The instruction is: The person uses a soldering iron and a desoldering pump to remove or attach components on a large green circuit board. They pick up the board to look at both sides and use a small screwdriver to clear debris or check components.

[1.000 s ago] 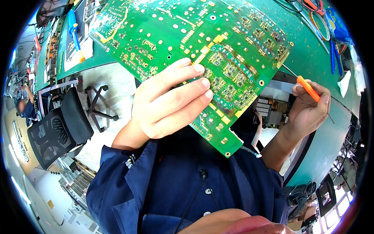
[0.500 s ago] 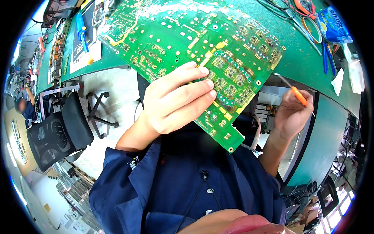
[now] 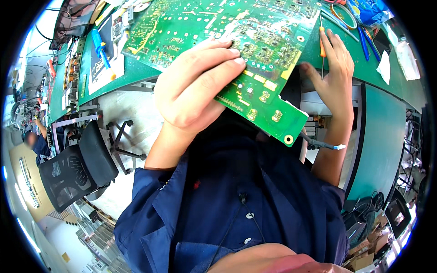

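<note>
My left hand (image 3: pixel 198 86) is closed on a large green circuit board (image 3: pixel 273 109), fingers across its face and thumb out of sight beneath. The board tilts over the bench edge, crowded with small parts and gold pads. Beyond its right edge, my right hand (image 3: pixel 334 73) is open, fingers stretched and thumb spread apart. Alongside those fingers is a thin tool with an orange handle (image 3: pixel 322 45) and a slim metal shaft; its exact kind is unclear. From under the board's near corner sticks out a dark cable (image 3: pixel 316 144) with a pale end.
Blue-handled pliers (image 3: pixel 365 43), a white scrap (image 3: pixel 384 67) and a blue packet (image 3: pixel 368 10) lie on the green bench at right. A blue syringe-like tool (image 3: pixel 101 50) rests at left. Behind stand a black office chair (image 3: pixel 86 157) and a distant person (image 3: pixel 40 143).
My right hand has moved up to the bench and opened from its grip on the orange-handled tool. The left hand has tilted the board, and its near corner has shifted right.
</note>
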`<state>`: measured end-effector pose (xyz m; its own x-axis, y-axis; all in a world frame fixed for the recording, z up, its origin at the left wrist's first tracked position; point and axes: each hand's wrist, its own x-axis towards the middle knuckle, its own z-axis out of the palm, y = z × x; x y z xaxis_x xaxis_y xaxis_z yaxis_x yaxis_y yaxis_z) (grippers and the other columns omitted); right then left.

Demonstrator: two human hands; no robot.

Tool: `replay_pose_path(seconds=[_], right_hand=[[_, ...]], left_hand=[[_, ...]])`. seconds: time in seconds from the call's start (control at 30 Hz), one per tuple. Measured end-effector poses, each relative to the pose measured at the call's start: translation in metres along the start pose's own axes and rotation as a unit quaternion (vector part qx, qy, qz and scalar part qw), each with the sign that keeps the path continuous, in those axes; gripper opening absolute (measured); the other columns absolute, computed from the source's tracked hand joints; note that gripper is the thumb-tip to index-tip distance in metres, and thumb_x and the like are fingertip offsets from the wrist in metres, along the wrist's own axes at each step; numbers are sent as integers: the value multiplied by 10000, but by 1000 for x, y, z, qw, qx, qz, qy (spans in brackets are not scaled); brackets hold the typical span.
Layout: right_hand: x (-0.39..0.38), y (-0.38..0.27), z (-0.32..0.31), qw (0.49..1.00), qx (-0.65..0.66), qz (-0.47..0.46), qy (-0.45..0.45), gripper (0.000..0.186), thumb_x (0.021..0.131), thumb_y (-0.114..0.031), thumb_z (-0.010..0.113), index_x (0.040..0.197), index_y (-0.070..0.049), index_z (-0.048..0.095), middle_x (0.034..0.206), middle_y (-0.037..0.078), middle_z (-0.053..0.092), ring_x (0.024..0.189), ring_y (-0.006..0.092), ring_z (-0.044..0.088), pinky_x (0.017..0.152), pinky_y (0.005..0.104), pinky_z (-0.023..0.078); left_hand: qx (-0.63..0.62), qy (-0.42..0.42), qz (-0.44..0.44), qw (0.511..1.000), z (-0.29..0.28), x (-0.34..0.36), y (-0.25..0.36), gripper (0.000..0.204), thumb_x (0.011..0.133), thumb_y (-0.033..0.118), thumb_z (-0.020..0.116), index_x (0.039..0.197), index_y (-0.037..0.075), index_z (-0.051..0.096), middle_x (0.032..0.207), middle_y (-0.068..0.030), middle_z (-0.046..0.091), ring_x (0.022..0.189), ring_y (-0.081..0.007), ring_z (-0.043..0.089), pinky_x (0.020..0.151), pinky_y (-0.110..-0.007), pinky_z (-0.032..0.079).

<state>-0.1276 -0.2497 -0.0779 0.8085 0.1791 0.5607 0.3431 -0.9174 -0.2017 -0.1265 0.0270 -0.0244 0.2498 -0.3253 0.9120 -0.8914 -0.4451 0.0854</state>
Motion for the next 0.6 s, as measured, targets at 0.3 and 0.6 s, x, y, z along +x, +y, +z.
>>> replay_pose_path(seconds=[0.3, 0.6], right_hand=[[10, -40, 5, 888, 392, 189, 146, 265, 877, -84, 627, 1122, 11, 591, 1056, 107, 655, 981, 188, 618, 842, 306, 486], [30, -47, 23, 923, 298, 115, 212, 160, 815, -68, 687, 965, -25, 652, 873, 110, 678, 802, 187, 648, 683, 264, 503]], left_hand=[[20, 16, -47, 999, -7, 11, 4, 244, 575, -11, 714, 817, -5, 684, 839, -133, 671, 828, -285, 680, 747, -335, 560], [-5, 6, -57, 998, -8, 12, 5, 252, 566, -14, 715, 815, -11, 678, 843, -133, 664, 836, -294, 676, 754, -352, 564]])
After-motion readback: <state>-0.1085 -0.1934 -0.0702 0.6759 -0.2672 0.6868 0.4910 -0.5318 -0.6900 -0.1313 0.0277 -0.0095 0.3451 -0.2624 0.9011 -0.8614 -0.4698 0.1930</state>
